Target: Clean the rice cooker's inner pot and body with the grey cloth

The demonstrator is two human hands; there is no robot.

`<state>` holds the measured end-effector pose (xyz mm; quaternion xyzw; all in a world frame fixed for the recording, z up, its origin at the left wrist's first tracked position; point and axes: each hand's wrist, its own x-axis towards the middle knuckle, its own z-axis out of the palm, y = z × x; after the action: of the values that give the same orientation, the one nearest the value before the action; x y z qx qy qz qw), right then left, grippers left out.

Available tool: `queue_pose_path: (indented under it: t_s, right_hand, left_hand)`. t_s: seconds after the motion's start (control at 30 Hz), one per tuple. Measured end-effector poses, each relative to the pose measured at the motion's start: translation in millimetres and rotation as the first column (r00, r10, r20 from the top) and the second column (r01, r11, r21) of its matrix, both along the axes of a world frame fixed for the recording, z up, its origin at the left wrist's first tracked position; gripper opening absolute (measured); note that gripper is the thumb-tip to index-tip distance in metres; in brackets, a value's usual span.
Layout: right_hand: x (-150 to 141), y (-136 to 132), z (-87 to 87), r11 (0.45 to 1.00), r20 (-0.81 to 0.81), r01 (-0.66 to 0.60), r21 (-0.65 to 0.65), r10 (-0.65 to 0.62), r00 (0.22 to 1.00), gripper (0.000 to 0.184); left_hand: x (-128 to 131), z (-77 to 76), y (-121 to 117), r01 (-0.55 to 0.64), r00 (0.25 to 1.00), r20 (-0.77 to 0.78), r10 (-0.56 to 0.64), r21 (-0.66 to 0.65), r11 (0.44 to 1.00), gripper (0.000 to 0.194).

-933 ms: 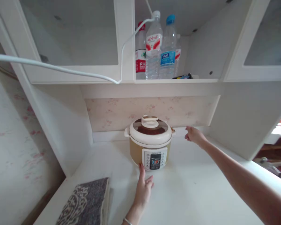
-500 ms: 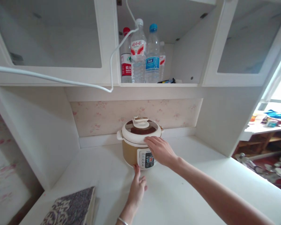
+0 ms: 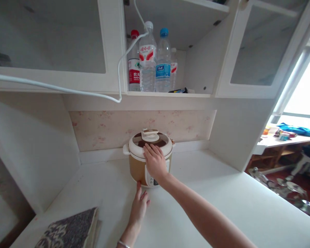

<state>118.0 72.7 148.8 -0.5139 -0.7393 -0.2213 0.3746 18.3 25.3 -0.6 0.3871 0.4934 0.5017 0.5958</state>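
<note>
A tan electric pressure cooker (image 3: 136,165) with a white and brown lid stands on the white counter (image 3: 209,203) against the back wall. My right hand (image 3: 155,162) lies flat over the front of the lid, fingers stretched toward the lid's knob, and covers most of the control panel. My left hand (image 3: 139,206) rests flat on the counter with its fingertips touching the cooker's base. Both hands hold nothing.
Several water bottles (image 3: 151,58) stand in the open cabinet above. A white cable (image 3: 67,90) hangs across the cabinet fronts. A patterned grey cloth (image 3: 69,230) lies at the counter's near left. A cluttered table (image 3: 284,139) is beyond on the right.
My right hand swung from the far right of the counter onto the cooker's lid, then slid further up toward the knob. My left hand stayed at the base. The camera turned right.
</note>
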Motion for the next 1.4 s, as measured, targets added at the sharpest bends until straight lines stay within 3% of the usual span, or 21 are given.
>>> queue_pose_path:
  t_s: [0.3,0.63,0.77,0.9,1.0,1.1,1.27,1.4]
  right_hand:
    - [-9.2,-0.1,-0.3,0.998,0.030,0.049,-0.032,-0.048,0.998,0.040]
    - [-30.0,1.6,-0.9,0.986,0.051,0.110,-0.124,-0.105,0.993,0.046]
    - [-32.9,-1.9,16.6,0.980,0.050,0.108,-0.166,-0.101,0.994,0.042]
    - [-26.2,7.3,57.1,0.961,0.034,0.149,-0.234,-0.145,0.989,0.047]
    - [-16.3,28.4,89.0,0.912,0.044,0.271,-0.308,-0.271,0.961,0.048]
    - [-6.9,55.2,108.0,0.830,0.055,0.361,-0.426,-0.374,0.926,0.050]
    - [-8.0,93.3,108.9,0.722,0.049,0.402,-0.563,-0.456,0.888,0.071]
    - [-18.9,111.9,100.6,0.703,0.090,0.396,-0.591,-0.430,0.898,0.079]
  left_hand:
    - [8.1,-12.6,-8.1,0.095,0.984,-0.168,-0.058,0.221,0.971,0.077]
    - [6.7,-0.4,-16.0,0.077,0.971,-0.239,-0.020,0.229,0.970,0.081]
    - [1.2,5.6,-19.3,0.134,0.937,-0.343,-0.071,0.161,0.978,0.078]
    - [-2.8,9.6,-21.2,0.183,0.896,-0.426,-0.123,0.103,0.978,0.076]
    - [-3.9,7.6,-20.7,0.201,0.897,-0.420,-0.135,0.115,0.973,0.076]
    - [-4.1,1.7,-17.8,0.211,0.902,-0.409,-0.141,0.131,0.969,0.077]
    - [-4.0,-8.0,-10.0,0.210,0.909,-0.395,-0.136,0.150,0.966,0.077]
    - [-3.3,-11.1,-7.3,0.210,0.917,-0.373,-0.139,0.156,0.965,0.078]
